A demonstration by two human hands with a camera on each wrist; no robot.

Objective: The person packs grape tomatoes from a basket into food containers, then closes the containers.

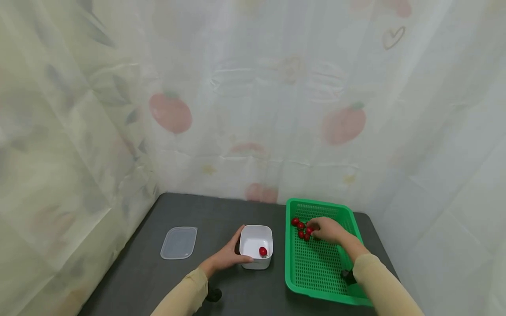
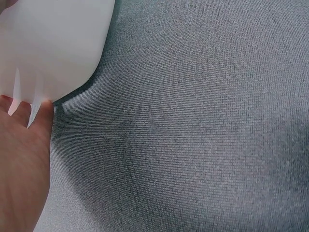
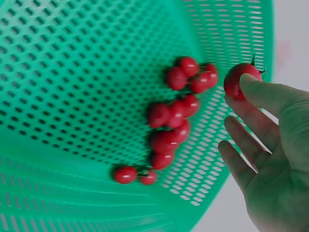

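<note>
My left hand [image 1: 226,256] holds a square white plastic container [image 1: 256,264] by its left side, thumb along the near wall and fingers at the far left. One red cherry tomato [image 1: 262,251] lies inside it. Over the green basket [image 1: 316,276], my right hand [image 1: 331,230] reaches toward the left part of a cluster of tomatoes [image 1: 301,226]. The right wrist view shows thumb and index finger pinching a cherry tomato [image 3: 235,81] with a green stem, the other fingers loosely extended. Several more tomatoes [image 3: 164,141] lie on the basket's perforated floor.
A translucent square lid [image 1: 179,242] lies flat on the dark grey table [image 1: 221,215], left of the container. The basket's raised rim stands right of the container. Patterned curtains [image 1: 253,109] hang behind the table and along both sides.
</note>
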